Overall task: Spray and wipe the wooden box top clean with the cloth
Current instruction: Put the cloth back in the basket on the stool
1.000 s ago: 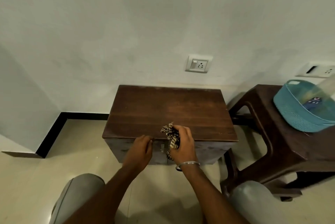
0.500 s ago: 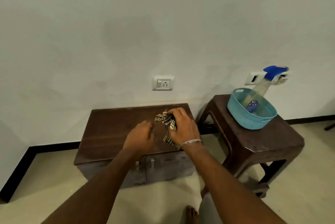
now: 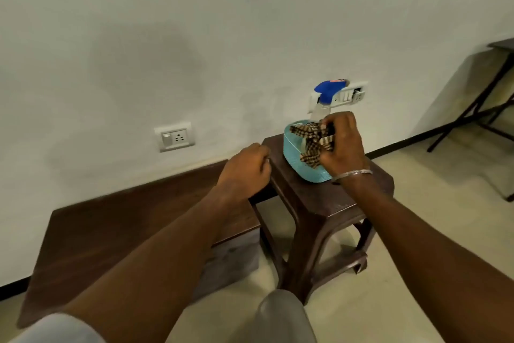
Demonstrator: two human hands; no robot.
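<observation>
The dark wooden box (image 3: 116, 228) stands on the floor against the wall at lower left, its top bare. My right hand (image 3: 343, 145) grips a crumpled brown checked cloth (image 3: 313, 141) and holds it over a teal basket (image 3: 294, 156) on a brown stool (image 3: 328, 203). A spray bottle with a blue trigger head (image 3: 328, 92) stands in the basket, just behind my right hand. My left hand (image 3: 244, 170) is curled shut with nothing in it, hovering at the box's right end beside the stool.
A wall socket (image 3: 175, 137) sits above the box, and a switch plate (image 3: 350, 96) behind the bottle. A dark folding table's legs (image 3: 478, 109) stand at the far right. My knees show at the bottom over a pale tiled floor (image 3: 431, 184).
My right hand has carried the cloth off the box top and rightward over the basket. My left hand followed to the box's right end. The view swung right.
</observation>
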